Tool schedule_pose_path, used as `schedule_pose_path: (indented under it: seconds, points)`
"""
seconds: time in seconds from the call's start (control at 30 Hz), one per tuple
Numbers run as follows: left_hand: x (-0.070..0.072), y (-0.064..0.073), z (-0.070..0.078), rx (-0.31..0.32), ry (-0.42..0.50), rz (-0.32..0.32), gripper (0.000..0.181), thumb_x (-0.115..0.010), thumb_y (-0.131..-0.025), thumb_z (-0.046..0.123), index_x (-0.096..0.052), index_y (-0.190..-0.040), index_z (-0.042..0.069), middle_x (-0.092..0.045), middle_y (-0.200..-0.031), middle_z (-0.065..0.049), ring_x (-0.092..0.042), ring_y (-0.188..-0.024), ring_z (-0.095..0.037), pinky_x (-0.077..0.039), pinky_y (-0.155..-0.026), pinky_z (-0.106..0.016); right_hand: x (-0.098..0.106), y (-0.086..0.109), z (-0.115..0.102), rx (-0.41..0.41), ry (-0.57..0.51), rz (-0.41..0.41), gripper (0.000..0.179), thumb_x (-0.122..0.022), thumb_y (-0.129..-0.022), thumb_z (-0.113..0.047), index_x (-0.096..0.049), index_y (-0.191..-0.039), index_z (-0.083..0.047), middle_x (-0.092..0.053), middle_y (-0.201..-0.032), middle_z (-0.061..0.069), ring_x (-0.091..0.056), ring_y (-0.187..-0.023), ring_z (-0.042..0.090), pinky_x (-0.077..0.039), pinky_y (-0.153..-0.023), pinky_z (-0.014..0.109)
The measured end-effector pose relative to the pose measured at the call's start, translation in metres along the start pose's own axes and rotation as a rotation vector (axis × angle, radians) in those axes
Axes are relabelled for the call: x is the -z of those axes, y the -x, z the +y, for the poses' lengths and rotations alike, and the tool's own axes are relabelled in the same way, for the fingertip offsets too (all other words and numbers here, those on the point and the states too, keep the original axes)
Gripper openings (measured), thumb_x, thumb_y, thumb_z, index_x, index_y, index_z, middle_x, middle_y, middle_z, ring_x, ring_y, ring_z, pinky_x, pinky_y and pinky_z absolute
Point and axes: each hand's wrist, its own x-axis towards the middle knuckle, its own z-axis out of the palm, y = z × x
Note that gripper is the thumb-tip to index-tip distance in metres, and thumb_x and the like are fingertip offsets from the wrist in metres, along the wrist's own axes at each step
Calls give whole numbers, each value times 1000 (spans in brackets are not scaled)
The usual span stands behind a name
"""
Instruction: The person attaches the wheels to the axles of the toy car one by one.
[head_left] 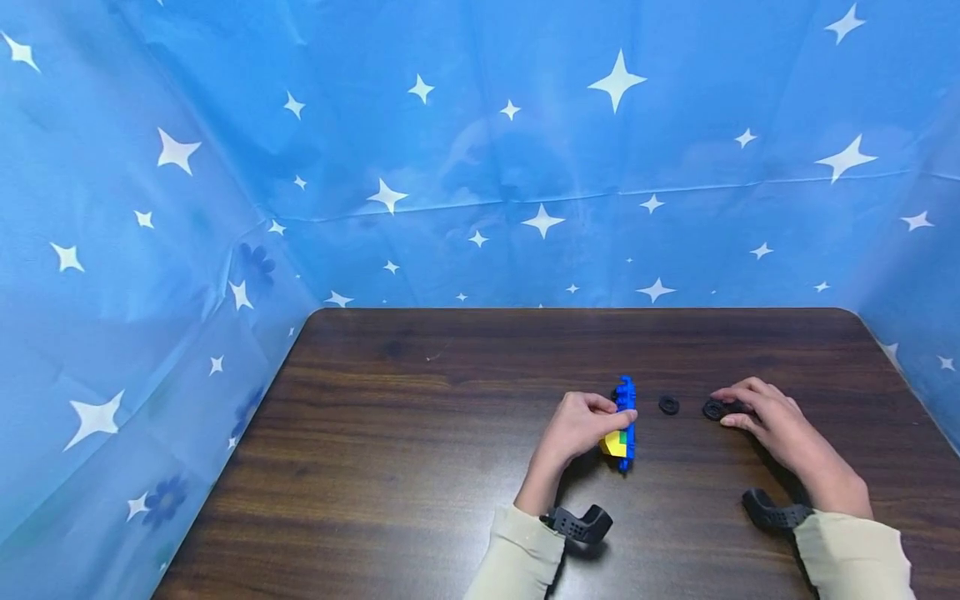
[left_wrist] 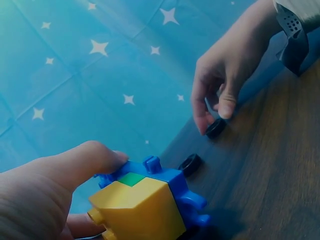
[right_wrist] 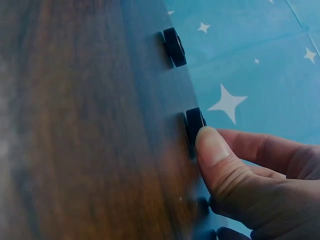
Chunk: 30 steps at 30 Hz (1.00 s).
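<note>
My left hand (head_left: 577, 427) holds a toy brick car body, its blue base (head_left: 630, 429) tipped on its side between thumb and fingers. A yellow sloped brick (left_wrist: 142, 210) and a green brick (left_wrist: 131, 179) sit on that base. Over to the right, my right hand (head_left: 780, 429) pinches a small black wheel (right_wrist: 194, 125) at the tabletop, thumb against its near side and the fingers partly hidden behind. Between the two hands lies another black wheel (head_left: 669, 405), flat on the wood.
Both hands are over a dark wood-grain table (head_left: 360, 450). More dark round pieces (right_wrist: 202, 206) show under the right hand, partly covered by it. A blue cloth with white stars (head_left: 450, 150) hangs behind the table and along its sides.
</note>
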Motion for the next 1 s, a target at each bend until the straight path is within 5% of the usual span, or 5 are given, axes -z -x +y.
schedule_pose_path:
  seconds: [0.5,1.0]
  points:
    - [3,-3,3,4,-11,-10,38,-81,-89,36,-78,-106,2,-74,-89,-2,-59,-72,-8,-47,-62,-21,5,-10,0,51,33,1,32,-77,-90,-8,-71,-121,0,-67,-110,16,-65,-103,40,-52,-86,60]
    - [3,0,-4,27,2,-14,37,-81,-90,37,-78,-103,2,-72,-86,-1,-57,-69,-10,-46,-60,-22,0,-7,0,0,8,-80,26,-75,-93,-10,-71,-117,0,-66,-109,13,-66,-98,33,-55,-84,54]
